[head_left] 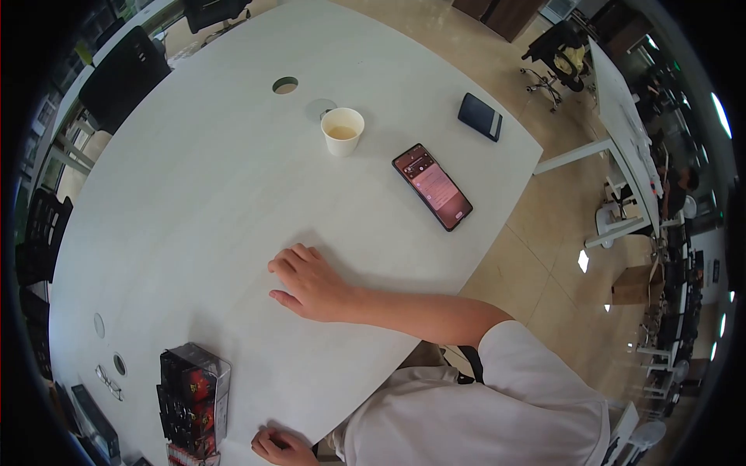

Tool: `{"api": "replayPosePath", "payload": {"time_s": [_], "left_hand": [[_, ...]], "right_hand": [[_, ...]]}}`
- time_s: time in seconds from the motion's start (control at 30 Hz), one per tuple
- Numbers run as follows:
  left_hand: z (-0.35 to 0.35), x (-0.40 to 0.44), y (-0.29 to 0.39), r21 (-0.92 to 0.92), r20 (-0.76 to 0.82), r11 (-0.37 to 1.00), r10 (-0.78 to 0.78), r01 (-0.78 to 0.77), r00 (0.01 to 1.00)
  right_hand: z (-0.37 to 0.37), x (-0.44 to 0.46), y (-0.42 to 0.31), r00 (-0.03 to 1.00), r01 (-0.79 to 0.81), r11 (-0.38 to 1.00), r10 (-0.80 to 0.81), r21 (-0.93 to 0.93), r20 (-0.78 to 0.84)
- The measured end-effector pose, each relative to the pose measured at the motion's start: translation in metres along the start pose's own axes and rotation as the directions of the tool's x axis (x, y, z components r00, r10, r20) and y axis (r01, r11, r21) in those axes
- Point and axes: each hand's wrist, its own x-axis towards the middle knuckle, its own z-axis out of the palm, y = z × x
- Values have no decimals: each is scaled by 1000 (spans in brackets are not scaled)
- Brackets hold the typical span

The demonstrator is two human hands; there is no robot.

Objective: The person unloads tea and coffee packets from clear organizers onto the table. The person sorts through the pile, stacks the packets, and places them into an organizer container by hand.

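Observation:
My right hand point(307, 283) rests palm down on the white table point(194, 202). Its fingers are slightly bent, the thumb stands apart, and nothing is in it. Near the bottom edge lies my left hand point(282, 448), loosely curled on the table's rim and partly cut off by the frame; I see nothing held. To its left stands a clear plastic box point(221, 388) with black and red packets point(190, 392). Beyond my right hand are a paper cup point(342, 132) with a pale brown drink and a phone point(433, 186) with its screen lit.
A dark blue flat case point(480, 116) lies near the table's far corner. A pair of glasses point(109, 383) is at the lower left. The tabletop has round holes, one point(285, 85) near the cup. Office chairs point(124, 78) and another desk point(622, 116) stand around.

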Motion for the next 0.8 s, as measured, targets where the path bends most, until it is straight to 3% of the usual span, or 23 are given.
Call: {"api": "replayPosePath", "payload": {"time_s": [0.1,0.17,0.47,0.57,0.7,0.8], "left_hand": [[3,-3,-8,4,27,999,-40,40,999],[3,-2,-8,23,20,1000,14,-15,1000],[2,1,-3,39,20,999,8,-9,1000],[2,3,-1,50,12,999,16,-16,1000],[1,3,0,51,33,998,-32,31,999],[0,4,1,46,45,998,-50,48,998]], "right_hand": [[1,-3,-2,998,39,995,-36,-87,42],[2,-4,-3,993,70,990,-58,-120,104],[6,-23,-8,950,214,966,-240,145,198],[1,-18,-5,953,235,968,-248,90,175],[-15,-6,3,993,114,982,-106,-153,61],[-22,-3,13,999,-14,979,6,-202,-43]]}}
